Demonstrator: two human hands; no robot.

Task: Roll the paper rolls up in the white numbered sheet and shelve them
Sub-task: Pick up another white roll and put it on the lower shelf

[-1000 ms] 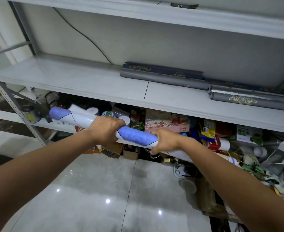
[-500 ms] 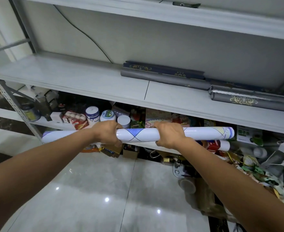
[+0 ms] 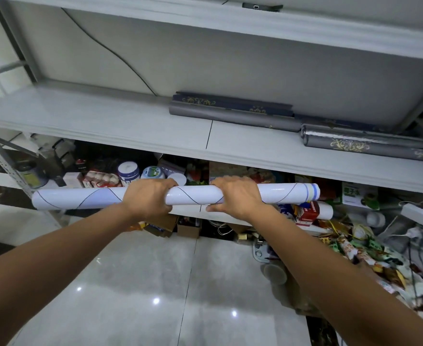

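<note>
- The white sheet roll (image 3: 195,197) is held level in the air, in front of and just below the front edge of the middle shelf (image 3: 105,126). It is not resting on the shelf.
- The left hand (image 3: 148,198) grips the roll left of its middle, fingers curled over the top. The fingertips are hidden behind it.
- The right hand (image 3: 238,196) grips just right of the middle, fingers wrapped over the top and the thumb against the near underside.
- Anything wrapped inside is hidden, since the outer sheet covers it and both ends face sideways.
- Print on the sheet is hard to make out: only thin dark slanting lines, a pale blue patch and blue stripes at the right end.
- Grey rolls (image 3: 233,116) with gold ornament lie at the back right of the middle shelf, and the farthest run off the frame edge.
- The lower shelf (image 3: 188,211) is crowded with jars, boxes and packets. These are partly covered by the roll and hands, with labels too blurred to read.
- A thin dark cable (image 3: 110,49) crosses the back panel.
- Both forearms are cut off at the bottom corners.
</note>
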